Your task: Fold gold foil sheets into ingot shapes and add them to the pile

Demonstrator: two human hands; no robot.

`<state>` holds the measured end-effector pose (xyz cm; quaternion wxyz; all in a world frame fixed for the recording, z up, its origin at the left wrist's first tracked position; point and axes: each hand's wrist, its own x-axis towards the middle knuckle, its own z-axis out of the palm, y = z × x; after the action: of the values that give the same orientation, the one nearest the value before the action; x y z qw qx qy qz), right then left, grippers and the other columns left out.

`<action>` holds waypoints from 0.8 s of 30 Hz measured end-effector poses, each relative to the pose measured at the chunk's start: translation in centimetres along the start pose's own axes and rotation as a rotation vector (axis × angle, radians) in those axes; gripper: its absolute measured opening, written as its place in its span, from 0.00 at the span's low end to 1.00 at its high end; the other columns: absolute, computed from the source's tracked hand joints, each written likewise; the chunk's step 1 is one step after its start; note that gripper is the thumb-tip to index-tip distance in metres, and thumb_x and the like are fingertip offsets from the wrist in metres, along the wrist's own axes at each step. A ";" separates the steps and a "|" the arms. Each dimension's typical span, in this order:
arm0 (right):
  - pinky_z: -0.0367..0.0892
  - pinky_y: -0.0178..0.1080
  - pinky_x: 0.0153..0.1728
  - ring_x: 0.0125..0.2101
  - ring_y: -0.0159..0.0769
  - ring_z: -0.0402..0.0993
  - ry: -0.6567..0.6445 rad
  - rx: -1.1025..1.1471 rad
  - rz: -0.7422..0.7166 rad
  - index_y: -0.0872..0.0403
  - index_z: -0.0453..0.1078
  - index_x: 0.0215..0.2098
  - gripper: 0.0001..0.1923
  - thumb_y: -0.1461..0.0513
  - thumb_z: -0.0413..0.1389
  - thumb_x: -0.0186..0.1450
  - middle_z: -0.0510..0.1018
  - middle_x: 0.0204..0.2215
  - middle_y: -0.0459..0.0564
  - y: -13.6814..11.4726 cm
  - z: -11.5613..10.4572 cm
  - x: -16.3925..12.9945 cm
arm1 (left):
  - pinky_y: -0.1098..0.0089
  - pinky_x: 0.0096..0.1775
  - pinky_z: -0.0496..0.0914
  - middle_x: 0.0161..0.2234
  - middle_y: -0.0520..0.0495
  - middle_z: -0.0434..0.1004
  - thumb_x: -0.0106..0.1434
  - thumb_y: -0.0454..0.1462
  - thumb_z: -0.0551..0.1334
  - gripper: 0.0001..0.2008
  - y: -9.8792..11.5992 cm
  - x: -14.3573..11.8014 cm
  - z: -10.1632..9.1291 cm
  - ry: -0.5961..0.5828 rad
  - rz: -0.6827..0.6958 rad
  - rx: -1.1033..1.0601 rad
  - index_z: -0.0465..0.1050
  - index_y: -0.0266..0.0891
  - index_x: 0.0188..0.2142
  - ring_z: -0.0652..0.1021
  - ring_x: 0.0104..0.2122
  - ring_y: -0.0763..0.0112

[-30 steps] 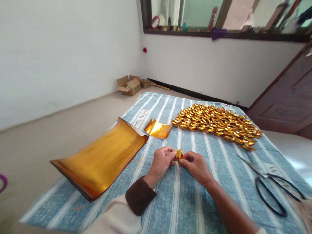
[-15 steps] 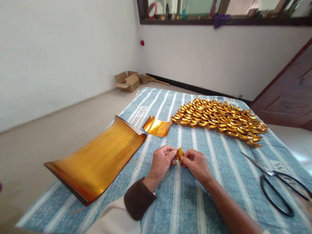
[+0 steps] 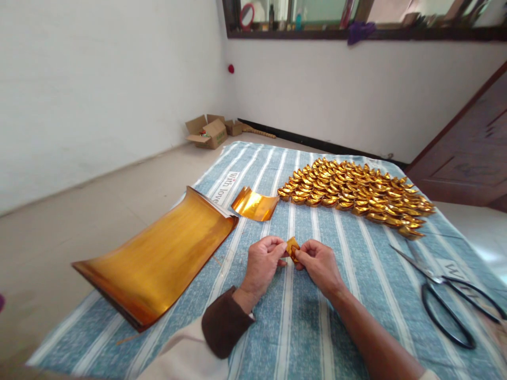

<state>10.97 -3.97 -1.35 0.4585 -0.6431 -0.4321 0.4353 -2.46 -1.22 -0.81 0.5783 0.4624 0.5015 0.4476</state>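
Between my two hands, over the middle of the striped cloth, is a small piece of folded gold foil paper. My left hand pinches its left edge between thumb and fingers. My right hand grips its right side, the thumb pressed on the foil. Just beyond my hands lies a small stack of curved gold foil sheets. Left of them rests a large stack of gold foil paper. Many folded gold paper ingots stand in close rows at the back right.
A pair of scissors with black handles lies slightly open right of my right hand. Blue-and-white striped cloth covers the table. Open cardboard boxes stand on the floor beyond the far left edge. A brown door is at the right.
The folded foil has turned slightly between my fingers, and my right thumb now presses more across its lower part. Both hands stay in nearly the same place.
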 end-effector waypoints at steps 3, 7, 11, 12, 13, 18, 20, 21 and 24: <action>0.58 0.33 0.21 0.18 0.32 0.67 -0.004 -0.012 -0.004 0.52 0.65 0.20 0.11 0.55 0.57 0.53 0.73 0.15 0.44 0.1 0.0 0.1 | 0.75 0.24 0.73 0.26 0.48 0.80 0.53 0.40 0.65 0.08 0.0 -0.1 0.0 -0.006 0.003 0.008 0.73 0.37 0.28 0.81 0.29 0.66; 0.57 0.33 0.21 0.18 0.31 0.65 -0.012 -0.063 -0.029 0.52 0.64 0.20 0.11 0.55 0.57 0.54 0.73 0.15 0.43 0.2 -0.1 0.1 | 0.75 0.24 0.73 0.25 0.49 0.79 0.53 0.40 0.65 0.08 0.0 -0.1 -0.1 -0.019 0.018 0.037 0.74 0.37 0.28 0.80 0.27 0.67; 0.58 0.33 0.21 0.18 0.32 0.65 -0.016 -0.078 -0.054 0.52 0.64 0.20 0.10 0.56 0.57 0.54 0.72 0.15 0.43 0.4 0.0 0.1 | 0.75 0.24 0.73 0.24 0.50 0.79 0.53 0.41 0.65 0.08 0.0 -0.1 -0.2 -0.028 0.029 0.057 0.75 0.37 0.28 0.80 0.26 0.69; 0.58 0.34 0.21 0.18 0.32 0.65 -0.017 -0.072 -0.057 0.52 0.64 0.20 0.10 0.56 0.57 0.54 0.72 0.15 0.43 0.5 0.0 0.1 | 0.75 0.24 0.73 0.25 0.50 0.79 0.53 0.41 0.65 0.08 0.0 -0.1 -0.2 -0.028 0.027 0.054 0.74 0.37 0.28 0.80 0.26 0.68; 0.58 0.34 0.21 0.18 0.32 0.65 -0.015 -0.065 -0.057 0.52 0.64 0.20 0.10 0.55 0.57 0.54 0.72 0.15 0.43 0.5 0.0 0.0 | 0.75 0.24 0.73 0.25 0.49 0.79 0.53 0.41 0.65 0.08 0.0 -0.1 -0.2 -0.027 0.025 0.049 0.74 0.37 0.28 0.80 0.27 0.68; 0.58 0.34 0.21 0.18 0.32 0.65 0.014 -0.081 -0.061 0.51 0.64 0.20 0.10 0.56 0.57 0.55 0.72 0.14 0.42 0.5 0.1 -0.1 | 0.74 0.25 0.74 0.25 0.48 0.79 0.54 0.40 0.65 0.08 0.0 -0.1 -0.1 -0.025 0.018 0.027 0.74 0.37 0.28 0.80 0.27 0.67; 0.58 0.34 0.21 0.17 0.32 0.66 0.016 -0.091 -0.078 0.51 0.64 0.20 0.11 0.55 0.57 0.55 0.71 0.14 0.42 0.6 0.0 -0.1 | 0.74 0.24 0.74 0.25 0.48 0.79 0.54 0.40 0.65 0.08 -0.1 -0.2 -0.2 -0.030 0.008 0.012 0.74 0.37 0.28 0.80 0.27 0.67; 0.59 0.34 0.21 0.18 0.33 0.66 0.016 -0.097 -0.089 0.51 0.64 0.21 0.11 0.55 0.57 0.56 0.71 0.15 0.42 0.6 0.0 -0.1 | 0.74 0.24 0.74 0.25 0.49 0.79 0.53 0.40 0.65 0.08 -0.1 -0.2 -0.2 -0.032 0.000 0.004 0.74 0.37 0.28 0.80 0.27 0.67; 0.60 0.35 0.22 0.18 0.33 0.68 0.019 -0.125 -0.111 0.51 0.64 0.20 0.13 0.53 0.58 0.57 0.72 0.15 0.42 0.7 0.0 -0.1 | 0.75 0.24 0.74 0.26 0.49 0.80 0.53 0.40 0.65 0.08 -0.1 -0.2 -0.2 -0.041 -0.017 -0.009 0.74 0.37 0.28 0.81 0.28 0.66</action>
<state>11.05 -4.20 -2.03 0.4453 -0.6495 -0.4890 0.3752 -2.66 -1.38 -0.86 0.5943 0.4645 0.4915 0.4353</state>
